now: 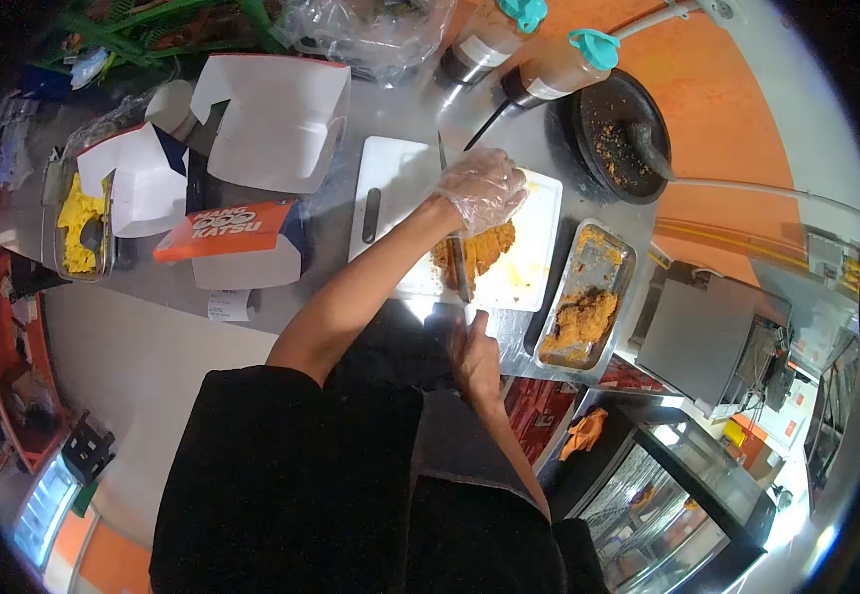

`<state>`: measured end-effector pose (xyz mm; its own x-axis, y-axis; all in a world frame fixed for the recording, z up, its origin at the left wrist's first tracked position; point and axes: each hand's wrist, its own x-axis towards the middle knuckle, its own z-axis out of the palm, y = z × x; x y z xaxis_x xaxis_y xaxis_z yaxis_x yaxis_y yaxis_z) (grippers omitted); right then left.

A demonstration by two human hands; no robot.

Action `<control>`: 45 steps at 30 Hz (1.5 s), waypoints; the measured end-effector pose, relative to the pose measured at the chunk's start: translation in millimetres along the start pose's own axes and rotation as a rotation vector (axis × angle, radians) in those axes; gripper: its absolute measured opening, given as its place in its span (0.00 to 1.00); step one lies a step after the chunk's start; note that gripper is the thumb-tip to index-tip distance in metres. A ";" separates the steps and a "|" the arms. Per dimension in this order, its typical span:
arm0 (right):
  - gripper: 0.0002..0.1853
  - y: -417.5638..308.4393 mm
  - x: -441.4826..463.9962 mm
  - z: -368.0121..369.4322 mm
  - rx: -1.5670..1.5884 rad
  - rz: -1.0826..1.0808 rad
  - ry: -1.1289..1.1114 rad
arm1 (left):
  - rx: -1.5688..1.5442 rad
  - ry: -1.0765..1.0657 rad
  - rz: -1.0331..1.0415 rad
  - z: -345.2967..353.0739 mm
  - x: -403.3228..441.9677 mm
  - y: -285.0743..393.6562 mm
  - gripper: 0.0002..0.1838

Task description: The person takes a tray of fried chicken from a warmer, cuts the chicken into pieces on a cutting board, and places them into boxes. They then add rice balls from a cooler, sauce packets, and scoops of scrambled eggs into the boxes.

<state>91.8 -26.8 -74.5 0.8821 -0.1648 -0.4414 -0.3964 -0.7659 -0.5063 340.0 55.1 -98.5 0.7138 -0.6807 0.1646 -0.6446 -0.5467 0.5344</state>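
Note:
A knife points away from me across the sliced, breaded cutlet. My right hand is closed round its handle at the near edge of the white cutting board. My left hand, in a clear plastic glove, is over the board just beyond the cutlet. Its fingers are curled, and whatever is under them is hidden. Yellowish crumbs lie on the board's right side. Past the left hand, a thin black handle or stick lies slanted beside the board.
To the right, a metal tray holds breaded pieces; behind it stands a dark stone mortar with a pestle. Two teal-capped bottles stand at the back. Left are open cardboard boxes and a container of yellow food.

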 end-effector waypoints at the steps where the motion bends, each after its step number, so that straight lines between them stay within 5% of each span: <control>1: 0.16 3.2 -0.2 3.7 0.002 0.007 -0.003 | 0.008 -0.024 -0.007 0.8 1.6 -1.1 0.17; 3: 0.14 10.6 0.5 14.2 -0.054 -0.165 0.129 | -0.005 -0.057 -0.016 2.7 2.9 -1.2 0.17; 7: 0.14 22.4 8.8 29.3 -0.049 -0.072 0.059 | 0.049 -0.158 -0.094 0.4 4.1 -5.5 0.18; 12: 0.13 26.7 10.7 37.6 -0.039 -0.296 0.257 | 0.016 -0.188 -0.067 -1.5 10.1 1.2 0.19; 15: 0.12 12.4 7.4 27.8 0.032 -0.111 0.149 | -0.024 -0.027 -0.040 7.0 -3.6 -4.8 0.19; 17: 0.14 17.1 6.8 29.9 0.073 -0.138 0.167 | -0.037 0.320 0.084 6.0 -13.1 -4.4 0.18; 19: 0.15 21.1 8.6 23.2 0.106 -0.167 0.176 | -0.121 0.597 -0.046 -8.5 -41.4 18.5 0.17; 21: 0.17 17.7 8.8 14.8 0.179 -0.141 0.168 | -0.298 0.750 -0.249 0.9 -85.3 30.2 0.23; 25: 0.19 10.0 -14.2 -27.0 0.303 -0.021 0.121 | -0.292 0.711 -0.402 57.2 -137.3 47.7 0.34; 28: 0.18 38.7 -29.3 -36.9 0.349 -0.029 0.223 | -0.070 0.329 -0.281 55.2 -132.2 62.3 0.64; 31: 0.13 64.6 -36.7 -50.3 0.308 -0.131 0.426 | 0.090 0.135 -0.341 53.7 -116.8 74.1 0.65; 41: 0.17 112.6 -43.1 -82.1 0.425 0.086 0.277 | 0.027 0.317 -0.197 58.6 -115.2 59.8 0.47; 45: 0.17 115.3 -41.6 -84.4 0.400 -0.009 0.301 | 0.038 0.289 -0.238 50.0 -118.2 67.1 0.41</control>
<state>30.9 -160.7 -52.0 0.8971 -0.3761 -0.2319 -0.4027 -0.4797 -0.7796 198.7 74.5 -123.6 0.8892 -0.3695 0.2698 -0.4572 -0.6945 0.5555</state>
